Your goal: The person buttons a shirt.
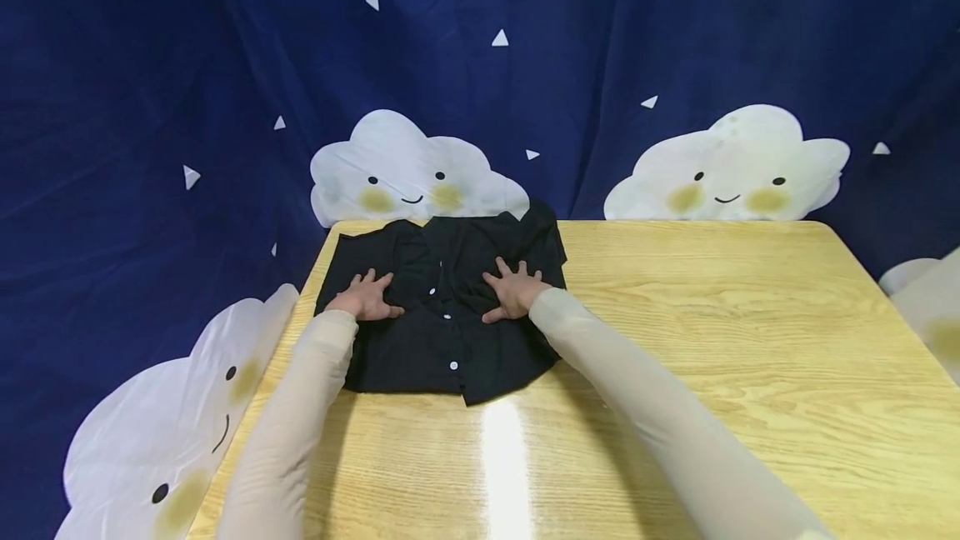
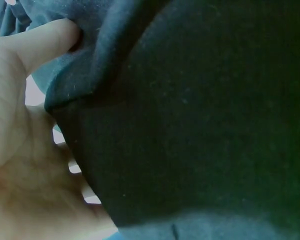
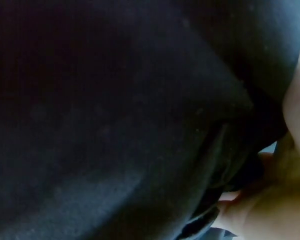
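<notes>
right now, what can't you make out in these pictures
Head view: shirt beneath the left hand and right hand, hidden by them.
Head view: table, near side cut off by the bottom edge.
Left wrist view: left hand, partly hidden by the shirt.
Right wrist view: right hand, cut off by the right edge.

Both arms reach forward. The left arm (image 1: 285, 423) enters from 7 o'clock and runs toward 1; the right arm (image 1: 660, 415) enters between 4 and 5, angled toward 10:30. The left hand (image 1: 366, 300) lies back upward, fingers (image 1: 386, 280) fanned from 11 to 1 o'clock, thumb (image 1: 393, 312) past 3. The right hand (image 1: 516, 294) spreads likewise, its thumb toward 8.
</notes>
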Demonstrator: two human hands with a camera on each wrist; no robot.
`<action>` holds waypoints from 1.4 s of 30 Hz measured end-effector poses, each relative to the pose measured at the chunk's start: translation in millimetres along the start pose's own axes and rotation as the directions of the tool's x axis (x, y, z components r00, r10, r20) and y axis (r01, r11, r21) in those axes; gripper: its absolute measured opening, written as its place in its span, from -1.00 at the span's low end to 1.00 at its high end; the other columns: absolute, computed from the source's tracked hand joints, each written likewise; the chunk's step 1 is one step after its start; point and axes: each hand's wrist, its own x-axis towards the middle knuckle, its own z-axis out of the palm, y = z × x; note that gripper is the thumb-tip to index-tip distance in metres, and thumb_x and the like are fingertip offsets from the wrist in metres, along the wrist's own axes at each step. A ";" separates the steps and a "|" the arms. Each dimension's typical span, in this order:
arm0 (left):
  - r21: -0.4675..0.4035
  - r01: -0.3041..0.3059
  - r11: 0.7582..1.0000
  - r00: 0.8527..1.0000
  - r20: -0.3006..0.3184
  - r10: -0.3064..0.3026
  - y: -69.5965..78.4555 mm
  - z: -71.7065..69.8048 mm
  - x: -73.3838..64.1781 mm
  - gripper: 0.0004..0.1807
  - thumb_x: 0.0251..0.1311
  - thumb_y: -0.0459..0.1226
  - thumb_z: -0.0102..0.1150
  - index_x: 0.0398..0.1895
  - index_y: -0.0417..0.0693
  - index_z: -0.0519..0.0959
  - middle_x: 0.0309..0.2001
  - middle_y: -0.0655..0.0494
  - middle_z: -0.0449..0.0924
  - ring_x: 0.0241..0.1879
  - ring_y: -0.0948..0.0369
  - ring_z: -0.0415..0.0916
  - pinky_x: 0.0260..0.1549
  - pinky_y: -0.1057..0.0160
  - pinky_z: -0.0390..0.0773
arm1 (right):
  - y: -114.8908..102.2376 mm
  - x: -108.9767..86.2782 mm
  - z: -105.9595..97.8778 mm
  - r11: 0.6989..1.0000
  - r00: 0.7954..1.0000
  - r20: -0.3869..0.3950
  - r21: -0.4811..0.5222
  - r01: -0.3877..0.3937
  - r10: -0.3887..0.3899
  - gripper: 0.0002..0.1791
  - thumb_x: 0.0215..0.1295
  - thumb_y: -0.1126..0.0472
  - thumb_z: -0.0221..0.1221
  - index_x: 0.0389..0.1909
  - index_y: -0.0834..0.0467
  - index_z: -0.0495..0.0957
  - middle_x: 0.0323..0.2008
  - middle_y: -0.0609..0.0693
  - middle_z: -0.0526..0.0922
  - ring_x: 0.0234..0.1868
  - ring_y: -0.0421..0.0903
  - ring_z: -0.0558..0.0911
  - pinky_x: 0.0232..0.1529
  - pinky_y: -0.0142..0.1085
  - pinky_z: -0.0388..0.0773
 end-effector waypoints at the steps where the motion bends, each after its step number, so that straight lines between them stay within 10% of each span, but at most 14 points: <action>1: 0.003 -0.002 1.000 1.000 -0.002 0.002 1.1 0.2 -0.1 -0.10 0.23 0.06 0.08 0.49 -0.08 -0.09 0.45 -0.32 -0.30 0.39 -0.28 -0.36 0.14 -0.41 -0.05 | 1.2 -0.5 0.7 1.000 1.000 -0.002 0.006 -0.002 0.002 0.02 0.13 -0.41 0.06 0.49 -0.07 -0.13 0.49 0.11 -0.32 0.39 0.38 -0.13 0.23 0.27 -0.01; 42: 0.087 -0.010 0.996 1.000 0.018 0.008 50.5 10.6 -3.7 -0.11 0.23 0.11 0.06 0.50 0.02 -0.09 0.47 -0.24 -0.28 0.41 -0.21 -0.32 0.16 -0.33 0.07 | 40.2 -35.4 15.9 0.999 1.000 -0.009 0.040 -0.005 0.005 0.03 0.15 -0.38 0.09 0.49 0.01 -0.12 0.48 0.17 -0.32 0.37 0.44 -0.13 0.20 0.31 -0.01</action>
